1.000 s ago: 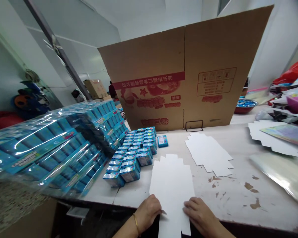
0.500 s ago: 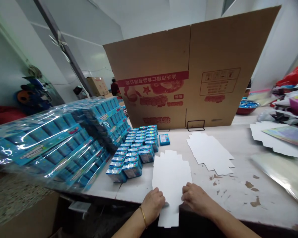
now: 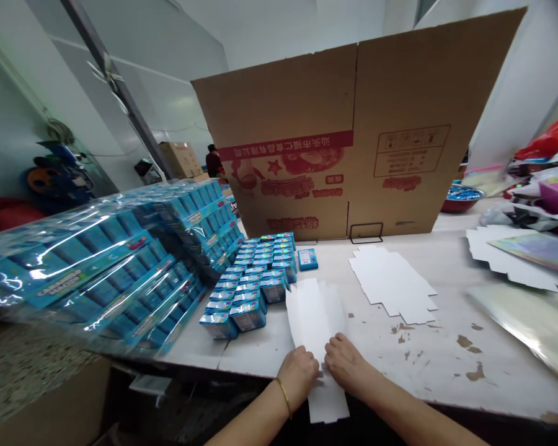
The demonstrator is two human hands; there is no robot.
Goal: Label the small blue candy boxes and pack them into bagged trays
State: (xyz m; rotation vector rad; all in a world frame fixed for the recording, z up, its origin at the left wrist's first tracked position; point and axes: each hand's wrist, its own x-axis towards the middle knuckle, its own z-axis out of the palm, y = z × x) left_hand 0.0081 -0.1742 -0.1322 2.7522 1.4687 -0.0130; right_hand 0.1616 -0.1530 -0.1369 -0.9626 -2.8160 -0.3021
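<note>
A white flat die-cut card blank (image 3: 315, 316) lies at the table's near edge, its two long sides bent upward and its near end hanging over the edge. My left hand (image 3: 299, 373), a gold bangle on its wrist, grips the blank's left side with closed fingers. My right hand (image 3: 347, 365) pinches the right side, close beside the left hand. Rows of small blue boxes (image 3: 255, 280) stand just left of the blank, with a single blue box (image 3: 307, 259) lying apart behind it.
Shrink-wrapped trays of blue boxes (image 3: 106, 260) are piled at the left. A big brown carton (image 3: 353, 136) stands at the back. More white blanks (image 3: 393, 285) lie right of centre, further white blanks (image 3: 511, 260) and clutter at the far right. The table top (image 3: 446, 359) is chipped.
My hands have come closer together and moved forward along the blank. Its sides, flat a second ago, now stand folded up, so it looks narrower.
</note>
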